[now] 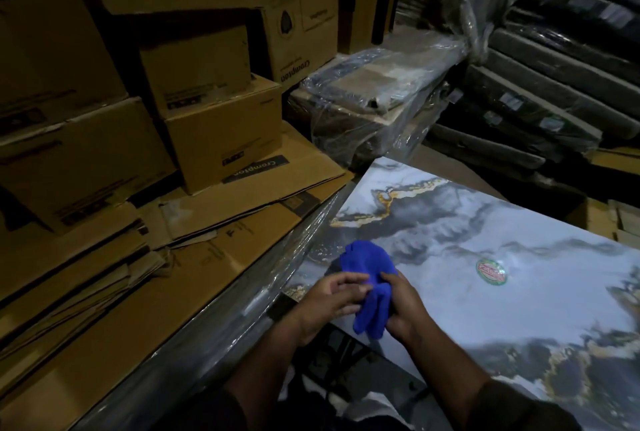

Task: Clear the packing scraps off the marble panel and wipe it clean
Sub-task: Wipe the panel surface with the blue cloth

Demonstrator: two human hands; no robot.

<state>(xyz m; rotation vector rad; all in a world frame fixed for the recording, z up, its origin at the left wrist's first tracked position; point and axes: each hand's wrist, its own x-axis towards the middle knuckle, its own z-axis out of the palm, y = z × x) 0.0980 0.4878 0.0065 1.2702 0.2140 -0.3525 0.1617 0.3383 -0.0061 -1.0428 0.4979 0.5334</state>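
A glossy marble panel (491, 257), grey-white with dark and gold veining, lies flat in front of me and runs off to the right. A round green and red sticker (491, 272) sits near its middle. Both hands hold a bunched blue cloth (367, 285) just above the panel's near-left part. My left hand (334, 299) pinches the cloth's left side with its fingertips. My right hand (403, 306) grips the cloth from the right, fingers curled round it. I see no loose scraps on the visible panel surface.
Clear plastic wrap (277, 264) hangs along the panel's left edge. Flattened cardboard (173, 257) lies to the left, with stacked cartons (214, 112) behind it. A plastic-wrapped bundle (377, 101) sits beyond the panel. Dark wrapped slabs (554, 77) are stacked at the right.
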